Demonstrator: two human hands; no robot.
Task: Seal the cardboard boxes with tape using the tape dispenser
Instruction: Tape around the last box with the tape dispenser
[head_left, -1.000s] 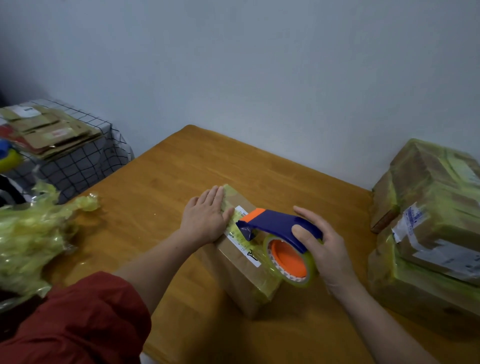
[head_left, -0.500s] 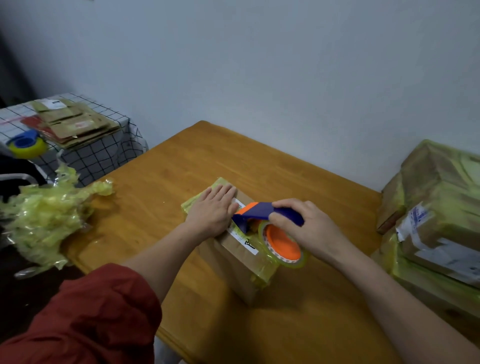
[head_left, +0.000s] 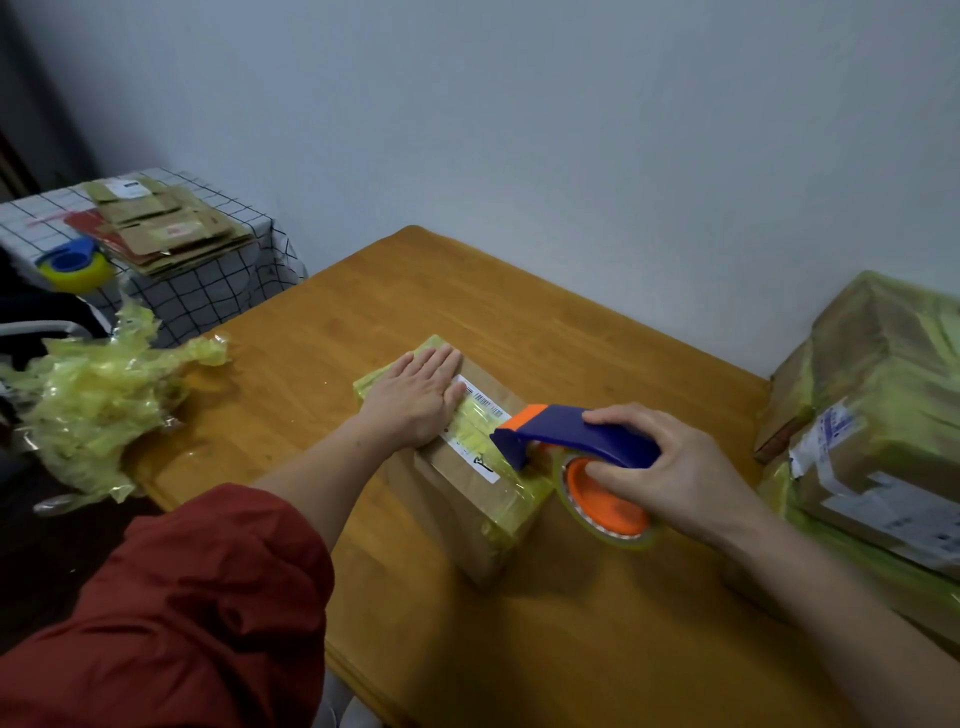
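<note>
Plain pale wall behind; wooden tabletop (head_left: 467, 291) in front, with one small cardboard box (head_left: 467, 530) near its middle, already banded in yellowish tape. Left hand (head_left: 415, 400) flat on the far end of the box top, fingers straight, pressing down just beside the shipping label (head_left: 483, 402). Right hand (head_left: 680, 467) wrapped round the blue handle of the tape dispenser (head_left: 571, 439), thumb against the orange hub; cutter end touching the box top near its right edge, roll hanging past that edge.

Likely trouble from here: strip laid askew or wrinkled, through a slanted pull across the top; box skidding or tipping on the smooth wood, through pressure eased at the left hand while dragging; tape folding on itself at the corner, through slack between roll and cardboard; ragged or failed cut, through too shallow a tilt at the cutter; left fingertips nicked, through the cutter run too close.

Count: two hands; two dispensers, one in use, another blue one (head_left: 72, 262) on the checked cloth (head_left: 218, 291) at far left; one box under tape; at least two wrapped boxes (head_left: 883, 415) stacked at right, exact number unclear; one crumpled wad of used tape (head_left: 93, 410); one pile of flattened cardboard (head_left: 171, 228), sheets too many to tell.
</note>
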